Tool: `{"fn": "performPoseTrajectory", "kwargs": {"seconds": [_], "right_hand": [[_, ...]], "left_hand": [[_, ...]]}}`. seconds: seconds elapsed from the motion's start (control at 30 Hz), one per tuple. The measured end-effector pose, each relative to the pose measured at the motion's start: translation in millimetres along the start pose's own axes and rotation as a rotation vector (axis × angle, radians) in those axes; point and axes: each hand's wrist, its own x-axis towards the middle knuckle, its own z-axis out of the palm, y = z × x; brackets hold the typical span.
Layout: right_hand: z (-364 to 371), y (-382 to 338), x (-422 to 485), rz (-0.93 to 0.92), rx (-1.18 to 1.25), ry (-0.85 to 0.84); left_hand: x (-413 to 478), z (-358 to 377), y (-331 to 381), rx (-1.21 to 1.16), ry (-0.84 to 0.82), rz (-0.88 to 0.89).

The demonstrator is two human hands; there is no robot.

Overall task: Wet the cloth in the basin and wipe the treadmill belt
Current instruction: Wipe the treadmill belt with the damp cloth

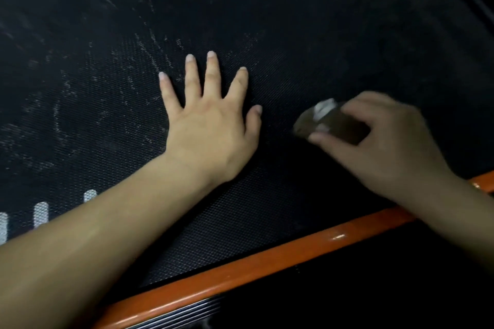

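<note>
The glossy orange side rail (267, 256) borders the black textured treadmill belt (294, 35); the left hand (211, 125) lies flat and spread, and the right hand (379, 136) clutches the small bunched brown cloth (331, 123). Best to press firmly toward the dusty streaks.

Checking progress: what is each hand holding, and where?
Right hand pinches the bunched cloth around its middle. Left hand lies flat on the treadmill belt, holding nothing.

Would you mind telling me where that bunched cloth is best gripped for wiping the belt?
Probably from above, around its bunched middle, as the right hand does now: the cloth is wadded into a lump on the belt, so fingers over the top can press it flat. The left hand rests spread beside it.
</note>
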Motion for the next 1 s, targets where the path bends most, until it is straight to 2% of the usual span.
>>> {"fn": "performPoseTrajectory", "kwargs": {"seconds": [0.07, 0.13, 0.23, 0.3, 0.37, 0.47, 0.53, 0.6, 0.7, 0.77, 0.83, 0.9, 1.0], "right_hand": [[4, -4, -7, -0.164, 0.044, -0.103], [-2, 7, 0, -0.197, 0.047, -0.113], [-14, 37, 32, -0.068, -0.055, 0.065], [-20, 50, 44, 0.023, -0.033, 0.121], [-20, 47, 34, -0.064, -0.018, 0.05], [-20, 35, 2, -0.269, 0.053, -0.178], [-24, 48, 2, -0.313, 0.045, -0.183], [-29, 67, 23, -0.26, 0.011, -0.055], [-31, 77, 52, -0.054, -0.028, 0.115], [-23, 69, 47, -0.078, -0.049, 0.1], [-16, 56, 35, -0.212, -0.016, -0.013], [-17, 57, 45, -0.241, 0.023, -0.078], [-19, 70, 103, -0.094, -0.024, 0.061]], "left_hand": [[8, 1, 8, 0.01, 0.001, -0.034], [11, 3, 14, 0.02, -0.001, -0.063], [11, 6, 19, 0.029, -0.002, -0.091], [12, 7, 21, 0.036, 0.001, -0.1], [13, 9, 21, 0.037, 0.006, -0.11], [13, 10, 21, 0.048, 0.025, -0.113], [13, 9, 21, 0.047, 0.022, -0.114], [12, 7, 21, 0.038, 0.008, -0.12], [13, 5, 23, 0.012, 0.002, -0.132], [24, 1, 24, -0.006, 0.011, -0.128], [41, -1, 26, -0.007, 0.022, -0.109], [55, 0, 27, -0.009, 0.035, -0.097], [58, 7, 25, -0.018, 0.046, -0.107]]}}
